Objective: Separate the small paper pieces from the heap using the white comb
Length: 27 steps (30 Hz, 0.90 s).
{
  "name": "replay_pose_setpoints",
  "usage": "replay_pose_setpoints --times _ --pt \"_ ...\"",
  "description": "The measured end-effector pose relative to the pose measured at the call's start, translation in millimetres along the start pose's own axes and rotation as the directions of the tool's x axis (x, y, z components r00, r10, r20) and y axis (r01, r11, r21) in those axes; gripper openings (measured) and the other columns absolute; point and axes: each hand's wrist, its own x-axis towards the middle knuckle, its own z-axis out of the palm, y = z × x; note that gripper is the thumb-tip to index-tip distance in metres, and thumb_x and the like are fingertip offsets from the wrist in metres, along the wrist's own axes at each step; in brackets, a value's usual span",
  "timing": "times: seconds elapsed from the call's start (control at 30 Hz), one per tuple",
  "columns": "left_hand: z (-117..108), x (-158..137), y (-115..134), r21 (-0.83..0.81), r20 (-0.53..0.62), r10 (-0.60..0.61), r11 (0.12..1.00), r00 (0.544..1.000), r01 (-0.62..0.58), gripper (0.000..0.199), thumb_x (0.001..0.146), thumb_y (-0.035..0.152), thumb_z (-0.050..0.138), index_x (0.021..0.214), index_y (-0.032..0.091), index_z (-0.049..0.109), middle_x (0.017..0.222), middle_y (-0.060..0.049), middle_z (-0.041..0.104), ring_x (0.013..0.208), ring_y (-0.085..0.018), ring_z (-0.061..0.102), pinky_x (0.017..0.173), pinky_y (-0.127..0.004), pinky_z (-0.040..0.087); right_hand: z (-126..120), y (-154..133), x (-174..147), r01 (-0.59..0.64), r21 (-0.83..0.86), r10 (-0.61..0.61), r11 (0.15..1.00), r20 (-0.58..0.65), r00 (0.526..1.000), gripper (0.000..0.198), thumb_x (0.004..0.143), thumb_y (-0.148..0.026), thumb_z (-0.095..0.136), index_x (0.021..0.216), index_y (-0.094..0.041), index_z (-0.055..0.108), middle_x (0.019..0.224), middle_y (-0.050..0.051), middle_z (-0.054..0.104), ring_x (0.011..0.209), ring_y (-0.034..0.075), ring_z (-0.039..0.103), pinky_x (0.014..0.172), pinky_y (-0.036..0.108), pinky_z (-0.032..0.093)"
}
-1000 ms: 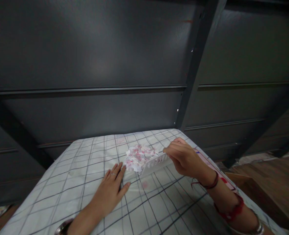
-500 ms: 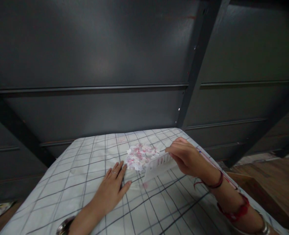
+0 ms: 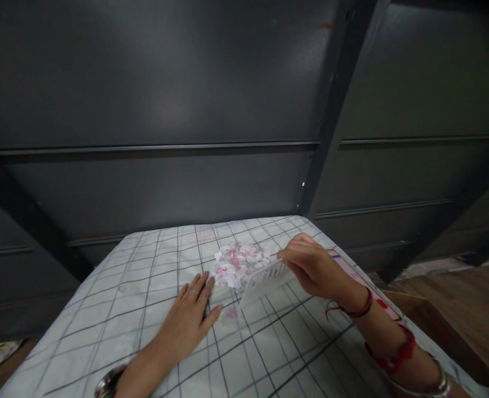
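Note:
My left hand (image 3: 192, 312) lies flat on the checked cloth, fingers spread, with its fingertips at the near left edge of a heap of white and pink paper scraps (image 3: 238, 265). Pinched in my right hand (image 3: 313, 268) is the far right end of a thin white slotted sheet (image 3: 264, 284), which looks like a stencil. It stands tilted on its long edge, right in front of the scraps. What the sheet is made of I cannot tell. A faint pink smear shows on the cloth beside my left thumb.
The table's white checked cloth (image 3: 115, 326) reaches to a dark metal panel wall (image 3: 165, 188). A pink flat item (image 3: 387, 307) lies along the right edge, partly under my right forearm. Past that edge is a brown box (image 3: 426, 320) on the wooden floor.
The white sheet and my right hand have shifted slightly to the left. More of the pink item on the right now shows. My left hand has stayed in place.

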Motion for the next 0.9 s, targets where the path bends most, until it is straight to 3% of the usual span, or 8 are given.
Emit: replay_pose_setpoints --times 0.17,0.43,0.6,0.77,0.9 --pt "-0.4 -0.1 -0.1 -0.004 0.02 0.0 1.0 1.0 0.0 0.058 0.093 0.05 0.032 0.136 0.011 0.038 0.143 -0.017 0.034 0.131 -0.031 0.029 0.103 -0.049 0.029 -5.0 9.0 -4.6 -0.069 -0.037 0.069 0.997 0.019 0.997 0.017 0.081 -0.008 0.037 0.076 -0.017 0.05 0.066 0.002 0.052 0.068 0.016 0.044 0.073 0.033 0.034" --pt "-0.1 0.2 -3.6 -0.03 0.008 0.001 1.0 1.0 0.0 0.049 0.096 0.041 0.026 0.136 0.015 0.037 0.143 -0.014 0.036 0.13 -0.028 0.032 0.103 -0.047 0.03 11.7 -6.4 1.5 0.073 0.028 -0.071 0.997 -0.041 0.997 0.019 0.081 -0.007 0.036 0.08 -0.017 0.052 0.064 0.001 0.05 0.062 0.014 0.042 0.066 0.031 0.034" --pt "-4.8 0.2 -0.3 -0.013 -0.058 0.008 1.0 0.998 -0.009 0.045 0.097 0.034 0.025 0.133 0.013 0.042 0.142 -0.014 0.036 0.129 -0.027 0.035 0.102 -0.044 0.033 11.5 0.3 -1.2 0.001 -0.046 -0.004 0.999 -0.072 0.997 0.019 0.077 -0.005 0.038 0.08 -0.017 0.052 0.065 0.001 0.051 0.064 0.015 0.045 0.067 0.031 0.033" --pt "-2.3 0.3 -2.1 0.006 -0.123 -0.015 1.0 0.992 0.016 0.042 0.095 0.031 0.029 0.128 0.012 0.047 0.142 -0.015 0.037 0.128 -0.029 0.035 0.101 -0.045 0.035 16.2 -6.5 0.7 0.072 -0.032 -0.073 0.997 -0.04 0.997 0.02 0.078 -0.004 0.037 0.079 -0.017 0.052 0.063 0.001 0.05 0.061 0.015 0.043 0.064 0.03 0.032" --pt "5.5 -0.9 -6.3 0.031 -0.119 -0.059 0.998 0.991 0.063 0.044 0.095 0.035 0.028 0.129 0.013 0.047 0.14 -0.015 0.04 0.128 -0.031 0.035 0.1 -0.049 0.035 14.6 -8.4 1.4 0.056 -0.047 -0.062 0.997 -0.127 0.99 0.02 0.08 -0.005 0.036 0.084 -0.017 0.052 0.066 0.002 0.053 0.063 0.015 0.044 0.065 0.031 0.032"
